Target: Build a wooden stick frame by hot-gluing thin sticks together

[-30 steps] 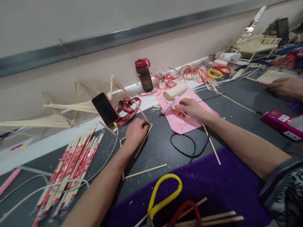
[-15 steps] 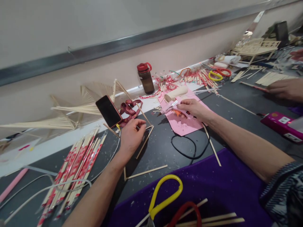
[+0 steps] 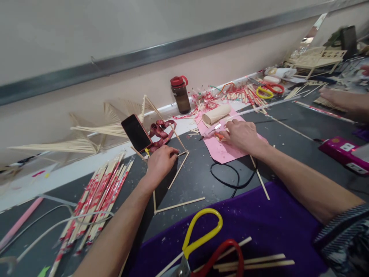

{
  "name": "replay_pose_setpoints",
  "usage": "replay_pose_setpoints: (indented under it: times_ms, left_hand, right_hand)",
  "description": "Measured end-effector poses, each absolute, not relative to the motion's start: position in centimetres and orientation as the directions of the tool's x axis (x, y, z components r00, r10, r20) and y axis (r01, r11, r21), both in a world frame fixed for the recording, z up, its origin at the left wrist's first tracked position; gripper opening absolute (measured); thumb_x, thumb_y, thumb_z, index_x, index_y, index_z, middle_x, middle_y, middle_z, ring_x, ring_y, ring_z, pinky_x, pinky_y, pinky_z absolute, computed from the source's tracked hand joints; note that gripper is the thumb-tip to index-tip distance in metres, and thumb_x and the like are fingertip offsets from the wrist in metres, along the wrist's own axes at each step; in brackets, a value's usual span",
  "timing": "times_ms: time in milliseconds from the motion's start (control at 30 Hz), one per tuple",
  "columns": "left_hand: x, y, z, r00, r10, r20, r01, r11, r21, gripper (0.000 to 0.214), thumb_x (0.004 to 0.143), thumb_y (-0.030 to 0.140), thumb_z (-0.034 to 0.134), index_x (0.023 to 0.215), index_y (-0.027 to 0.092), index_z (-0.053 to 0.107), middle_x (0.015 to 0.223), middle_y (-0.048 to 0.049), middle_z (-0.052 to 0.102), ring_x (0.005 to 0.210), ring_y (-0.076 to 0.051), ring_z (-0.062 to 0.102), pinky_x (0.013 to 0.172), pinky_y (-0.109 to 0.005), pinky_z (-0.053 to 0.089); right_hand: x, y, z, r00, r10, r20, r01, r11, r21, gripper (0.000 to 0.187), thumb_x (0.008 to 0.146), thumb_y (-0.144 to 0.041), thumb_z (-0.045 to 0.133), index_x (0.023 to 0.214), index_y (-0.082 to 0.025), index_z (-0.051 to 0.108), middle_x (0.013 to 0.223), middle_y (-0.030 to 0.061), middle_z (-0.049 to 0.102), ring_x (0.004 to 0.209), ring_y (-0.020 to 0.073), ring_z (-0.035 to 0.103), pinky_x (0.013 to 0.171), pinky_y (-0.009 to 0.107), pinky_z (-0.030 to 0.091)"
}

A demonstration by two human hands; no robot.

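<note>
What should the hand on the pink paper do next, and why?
Probably lift the glue gun and carry its tip to the stick frame. The right hand rests on the gun on the pink sheet, while the left hand pinches the frame's far corner where sticks meet, as if holding it for gluing. That joint looks like the likely spot.

Dark table [image 3: 288, 154] bears wrapped chopsticks [image 3: 98, 200], pink sheet [image 3: 225, 152], purple cloth [image 3: 259, 231].
</note>
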State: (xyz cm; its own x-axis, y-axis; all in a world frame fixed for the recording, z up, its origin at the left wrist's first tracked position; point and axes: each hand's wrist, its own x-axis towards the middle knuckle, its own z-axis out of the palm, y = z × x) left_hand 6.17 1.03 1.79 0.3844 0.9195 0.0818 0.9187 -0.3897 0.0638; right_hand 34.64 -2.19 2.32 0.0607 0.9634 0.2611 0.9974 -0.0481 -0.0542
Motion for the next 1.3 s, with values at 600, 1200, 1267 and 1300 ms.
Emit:
replay_pose_setpoints:
  times_ms: [600,1200,1267,1300]
  left_hand:
    - [6.6,0.7,1.3,0.363,0.926,0.101,0.913,-0.375,0.159,0.03,0.084,0.021,0.043,0.097,0.022,0.07,0.103,-0.0044,0.069,0.095,-0.017,0.062,0.086,-0.027,0.046]
    - [8.3,0.6,0.7,0.371,0.921,0.121,0.912,-0.386,0.138,0.023,0.08,0.033,0.053,0.093,0.024,0.071,0.097,-0.0026,0.068,0.09,-0.018,0.061,0.073,-0.026,0.045]
    - [8.3,0.7,0.6,0.371,0.921,0.118,0.909,-0.386,0.155,0.024,0.08,0.033,0.053,0.092,0.024,0.071,0.096,-0.0024,0.068,0.089,-0.018,0.061,0.073,-0.026,0.045]
    - [8.3,0.6,0.5,0.37,0.922,0.117,0.909,-0.385,0.162,0.024,0.08,0.033,0.053,0.092,0.024,0.071,0.096,-0.0023,0.068,0.088,-0.018,0.062,0.073,-0.026,0.045]
  right_hand:
    - [23.5,-4.4,0.7,-0.86,0.509,0.028,0.506,0.844,0.18,0.021,0.092,-0.016,0.037,0.1,-0.014,0.057,0.094,0.0086,0.057,0.078,0.0184,0.056,0.059,0.029,0.041]
    - [24.4,-6.5,0.1,-0.38,0.921,0.086,0.914,0.388,-0.12,0.032,0.088,-0.04,0.043,0.103,-0.014,0.054,0.096,0.0101,0.058,0.083,0.023,0.059,0.064,0.031,0.044]
    - [24.3,-6.4,0.2,-0.362,0.93,0.067,0.924,0.367,-0.107,0.033,0.089,-0.04,0.041,0.103,-0.014,0.054,0.096,0.0104,0.059,0.082,0.0238,0.06,0.064,0.032,0.045]
    - [24.2,-6.3,0.2,-0.361,0.931,0.057,0.926,0.365,-0.1,0.032,0.089,-0.039,0.04,0.103,-0.014,0.055,0.096,0.0105,0.059,0.082,0.0238,0.06,0.064,0.032,0.046]
